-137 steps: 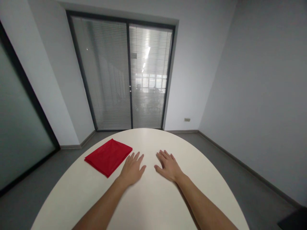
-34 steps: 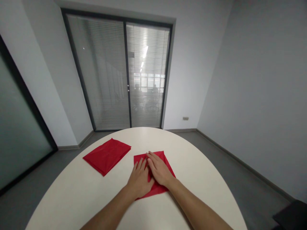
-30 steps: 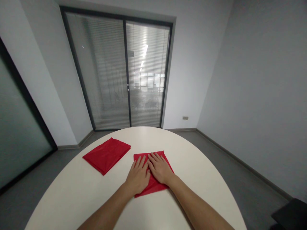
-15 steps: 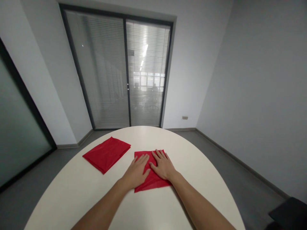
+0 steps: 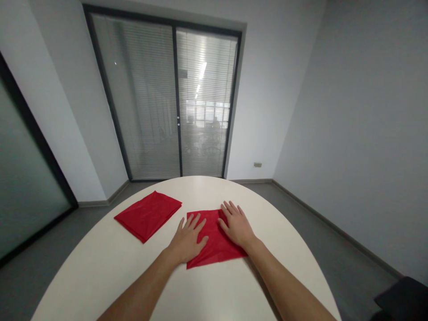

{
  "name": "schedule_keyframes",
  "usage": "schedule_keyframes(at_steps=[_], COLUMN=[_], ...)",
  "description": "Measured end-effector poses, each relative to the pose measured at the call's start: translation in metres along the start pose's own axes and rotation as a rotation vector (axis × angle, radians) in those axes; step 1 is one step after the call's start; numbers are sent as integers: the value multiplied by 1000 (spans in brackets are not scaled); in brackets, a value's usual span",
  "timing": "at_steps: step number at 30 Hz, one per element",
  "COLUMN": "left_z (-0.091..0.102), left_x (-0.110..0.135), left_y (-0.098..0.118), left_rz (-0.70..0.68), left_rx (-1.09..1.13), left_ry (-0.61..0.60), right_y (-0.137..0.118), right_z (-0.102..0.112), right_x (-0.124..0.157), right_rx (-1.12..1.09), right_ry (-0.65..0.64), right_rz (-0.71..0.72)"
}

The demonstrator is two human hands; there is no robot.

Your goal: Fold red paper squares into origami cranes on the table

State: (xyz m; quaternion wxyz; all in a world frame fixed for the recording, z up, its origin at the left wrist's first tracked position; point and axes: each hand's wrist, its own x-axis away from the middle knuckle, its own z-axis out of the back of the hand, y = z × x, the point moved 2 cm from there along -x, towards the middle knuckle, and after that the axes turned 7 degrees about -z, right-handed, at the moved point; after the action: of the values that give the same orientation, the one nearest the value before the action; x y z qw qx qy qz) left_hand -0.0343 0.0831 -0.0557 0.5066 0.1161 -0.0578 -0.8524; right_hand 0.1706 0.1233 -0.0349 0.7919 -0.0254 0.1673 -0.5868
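Observation:
A red folded sheet of thin material (image 5: pixel 214 240), perhaps cloth or a plastic bag, lies flat on the round white table (image 5: pixel 207 294). My left hand (image 5: pixel 187 240) rests on its left part with fingers spread. Over its right side lies my right hand (image 5: pixel 236 225), palm down, the fingers stretched out and reaching past the far right corner. Both hands hide parts of the sheet. To the left, apart from my hands, is a second red folded sheet (image 5: pixel 149 216), turned at an angle, with layered edges.
Beyond the table stands a glass partition with blinds (image 5: pixel 150 107) in a dark frame. A wall socket (image 5: pixel 257 165) sits low on the white wall. At the lower right is a dark object (image 5: pixel 404 296), partly cut off.
My right hand has slid to the right across the near sheet, widening the gap between my hands. My left hand has shifted slightly left, its fingers more spread. The other sheet stays put.

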Motion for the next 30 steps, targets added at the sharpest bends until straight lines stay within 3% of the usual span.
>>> schedule_keyframes(at_steps=[3, 5, 8, 12, 15, 18, 22, 27, 30], left_z=[2, 3, 5, 6, 8, 6, 1, -2, 1], left_x=[-3, -5, -7, -8, -9, -9, -7, -8, -8], left_y=[3, 1, -10, -23, -21, -14, -11, -17, -20], left_rz=[-3, 21, 113, 202, 125, -14, 11, 79, 69], left_rx=[-18, -34, -73, -123, -115, -25, 6, -39, -24], left_ry=[-6, -16, -14, 72, 183, 132, 36, 53, 137], right_y=[-20, -25, -23, -22, -24, -25, -19, -4, 6], right_z=[-3, -8, -13, -13, -16, -18, -17, -12, -13], right_x=[6, 9, 11, 9, 7, 5, 3, 3, 4], right_rx=[-98, -111, -123, -118, -100, -88, -127, -179, -175], right_ry=[-105, -212, -265, -245, -236, -245, -221, -208, -192], right_rz=[120, 99, 71, 54, 39, 33, 72, 163, 155])
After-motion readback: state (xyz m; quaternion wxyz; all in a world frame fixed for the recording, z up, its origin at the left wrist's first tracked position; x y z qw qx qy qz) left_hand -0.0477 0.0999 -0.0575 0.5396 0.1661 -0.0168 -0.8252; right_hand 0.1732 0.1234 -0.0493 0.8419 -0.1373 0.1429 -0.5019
